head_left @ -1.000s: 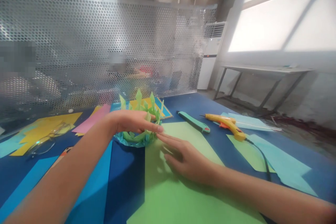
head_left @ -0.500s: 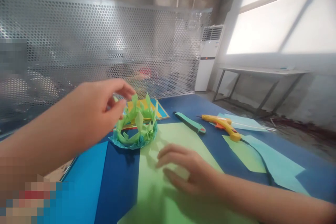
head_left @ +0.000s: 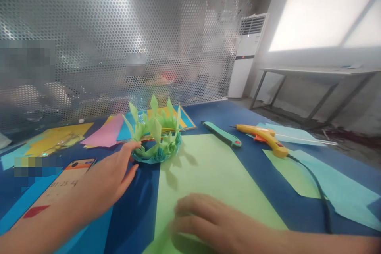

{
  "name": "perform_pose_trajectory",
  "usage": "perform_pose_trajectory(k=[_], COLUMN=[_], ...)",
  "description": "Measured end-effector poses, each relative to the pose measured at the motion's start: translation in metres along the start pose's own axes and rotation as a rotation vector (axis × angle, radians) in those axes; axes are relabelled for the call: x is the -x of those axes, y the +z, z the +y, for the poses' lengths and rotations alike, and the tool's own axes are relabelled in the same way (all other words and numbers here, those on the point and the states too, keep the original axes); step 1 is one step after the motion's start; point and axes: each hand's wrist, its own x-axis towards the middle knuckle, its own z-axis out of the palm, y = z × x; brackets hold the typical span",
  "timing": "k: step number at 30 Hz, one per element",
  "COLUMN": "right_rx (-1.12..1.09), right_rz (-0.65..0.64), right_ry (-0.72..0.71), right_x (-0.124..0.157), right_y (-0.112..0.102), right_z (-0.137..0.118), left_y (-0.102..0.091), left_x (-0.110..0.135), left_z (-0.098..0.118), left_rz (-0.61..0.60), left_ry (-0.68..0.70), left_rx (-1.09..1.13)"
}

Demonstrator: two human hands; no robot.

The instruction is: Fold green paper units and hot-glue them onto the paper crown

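A ring-shaped paper crown (head_left: 156, 127) with light-green pointed leaves and a teal crumpled base stands on the blue tabletop, overlapping a large light-green paper sheet (head_left: 208, 166). My left hand (head_left: 119, 170) is at the crown's left edge. Its fingers touch the base while the thumb sticks out apart from them. Low over the near part of the green sheet is my right hand (head_left: 202, 218), blurred, with loosely bent fingers and no object visible in it. Whether it touches the sheet I cannot tell.
To the right lie a teal utility knife (head_left: 222, 134) and a yellow glue gun (head_left: 264, 137) with a black cord, among teal paper pieces (head_left: 336, 190). At left are a phone (head_left: 64, 182), pink paper (head_left: 104, 131) and yellow paper (head_left: 56, 139). A perforated metal panel (head_left: 98, 47) stands behind.
My left hand has come down from above the crown to its left edge. My right hand has moved nearer to me over the green sheet. The view has shifted, showing more at left.
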Motion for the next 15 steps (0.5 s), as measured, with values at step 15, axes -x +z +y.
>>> perform_pose_trajectory(k=[15], right_rx=[0.022], right_rz=[-0.067], right_ry=[0.017], right_x=[-0.002], right_y=[-0.018], right_z=[0.009], left_y=[0.017], left_x=[0.060], left_z=[0.032], left_rz=[0.064], left_ry=[0.285], left_rx=[-0.145])
